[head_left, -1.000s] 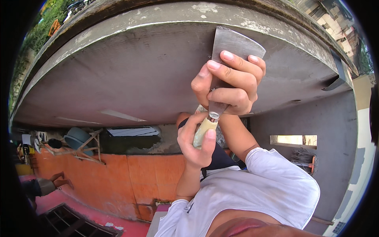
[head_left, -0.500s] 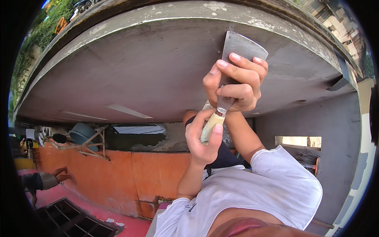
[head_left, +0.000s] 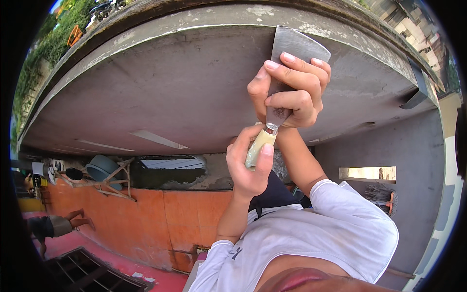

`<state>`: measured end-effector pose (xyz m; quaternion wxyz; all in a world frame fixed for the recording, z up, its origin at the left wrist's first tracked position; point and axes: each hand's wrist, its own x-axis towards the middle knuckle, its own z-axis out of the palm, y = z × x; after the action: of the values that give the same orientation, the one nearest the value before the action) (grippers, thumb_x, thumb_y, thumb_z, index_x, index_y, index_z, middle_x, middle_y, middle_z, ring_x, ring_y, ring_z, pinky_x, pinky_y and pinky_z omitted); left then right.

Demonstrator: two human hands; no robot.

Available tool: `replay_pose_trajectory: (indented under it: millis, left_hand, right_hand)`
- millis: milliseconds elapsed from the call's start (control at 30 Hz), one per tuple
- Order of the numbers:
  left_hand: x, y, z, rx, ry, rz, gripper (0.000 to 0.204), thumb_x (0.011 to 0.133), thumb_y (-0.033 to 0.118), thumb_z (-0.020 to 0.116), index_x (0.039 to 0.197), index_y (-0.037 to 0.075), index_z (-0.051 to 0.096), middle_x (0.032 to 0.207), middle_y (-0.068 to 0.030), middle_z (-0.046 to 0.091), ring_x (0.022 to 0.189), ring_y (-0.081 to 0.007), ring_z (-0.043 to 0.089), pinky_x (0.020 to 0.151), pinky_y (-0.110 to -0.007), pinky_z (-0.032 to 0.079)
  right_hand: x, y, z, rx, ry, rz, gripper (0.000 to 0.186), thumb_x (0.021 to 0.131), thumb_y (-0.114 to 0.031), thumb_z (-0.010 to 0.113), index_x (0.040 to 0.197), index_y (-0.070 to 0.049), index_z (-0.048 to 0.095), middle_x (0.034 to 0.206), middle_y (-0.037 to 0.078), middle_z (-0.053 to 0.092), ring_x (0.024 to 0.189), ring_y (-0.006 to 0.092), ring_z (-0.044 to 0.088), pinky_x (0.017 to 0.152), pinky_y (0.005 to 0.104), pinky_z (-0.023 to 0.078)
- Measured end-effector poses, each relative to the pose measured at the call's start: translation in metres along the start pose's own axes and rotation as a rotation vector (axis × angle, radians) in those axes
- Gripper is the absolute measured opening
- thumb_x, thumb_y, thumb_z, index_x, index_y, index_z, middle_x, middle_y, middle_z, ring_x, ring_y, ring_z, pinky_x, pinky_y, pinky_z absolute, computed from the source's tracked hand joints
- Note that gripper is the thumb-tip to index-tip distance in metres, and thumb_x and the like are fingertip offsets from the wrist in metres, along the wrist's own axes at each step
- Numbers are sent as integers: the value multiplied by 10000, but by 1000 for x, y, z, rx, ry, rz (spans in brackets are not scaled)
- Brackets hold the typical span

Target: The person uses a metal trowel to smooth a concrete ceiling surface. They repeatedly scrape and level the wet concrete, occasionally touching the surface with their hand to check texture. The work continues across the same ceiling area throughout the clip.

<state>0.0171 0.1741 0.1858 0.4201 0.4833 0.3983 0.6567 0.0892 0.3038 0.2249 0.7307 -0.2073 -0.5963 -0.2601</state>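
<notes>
Scraper (head_left: 278,115) held before a grey wall (head_left: 146,92), its wide metal blade (head_left: 302,44) near the top edge; the person's left hand (head_left: 247,170) wraps the pale handle (head_left: 259,147), right hand (head_left: 299,91) pinching the blade.

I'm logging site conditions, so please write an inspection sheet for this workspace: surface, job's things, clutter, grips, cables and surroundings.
Surface: grey panel, with pale patches on the strip along its upper edge.
Job's things: scraper with a broad metal blade and pale yellow handle.
Clutter: blue-grey tub beside a wooden frame, off to the left.
Grips: left grip closed on the handle; right grip closed around the blade.
Cables: nothing seen near the scraper.
Surroundings: orange surface; greenery at upper left; another person at far left.
</notes>
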Motion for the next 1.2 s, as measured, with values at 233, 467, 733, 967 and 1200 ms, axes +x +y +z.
replay_pose_trajectory:
  millis: [233, 467, 733, 967, 1200]
  left_hand:
    - [-10, -7, 2, -1, 12, -9, 320, 885, 222, 597, 1058, -46, 619, 745, -77, 609, 638, -127, 555, 600, -265, 437]
    - [-14, 2, 1, -15, 16, -76, 327, 881, 227, 596, 1057, -46, 625, 759, -74, 613, 658, -130, 558, 614, -263, 438]
    - [-11, 2, -3, 6, 12, -90, 333, 879, 246, 603, 1051, -37, 634, 762, -78, 617, 654, -139, 554, 621, -272, 442]
    - [15, 29, -4, -48, -46, -143, 315, 900, 232, 609, 1059, -39, 623, 749, -63, 598, 637, -110, 517, 596, -259, 421]
    - [-17, -1, -4, 4, 4, -71, 315, 890, 227, 599, 1057, -38, 620, 750, -77, 594, 629, -135, 535, 589, -266, 424]
  right_hand:
    - [-10, -3, -8, 13, -35, 35, 379, 659, 6, 727, 637, -205, 412, 832, -97, 725, 898, 133, 682, 935, 364, 397]
    - [-5, -7, -8, -13, -38, 32, 393, 652, 1, 735, 632, -207, 402, 838, -99, 723, 900, 134, 675, 923, 353, 396]
    - [-3, -9, -11, -34, -76, 51, 408, 680, 21, 751, 671, -219, 421, 843, -78, 713, 905, 155, 682, 935, 376, 420]
    - [18, 3, 11, 0, 2, 19, 387, 684, 38, 754, 704, -200, 449, 848, -40, 736, 896, 177, 696, 906, 384, 429]
    - [-11, -7, -10, 22, -23, 42, 401, 634, 10, 748, 637, -209, 412, 852, -94, 727, 887, 118, 671, 944, 356, 389]
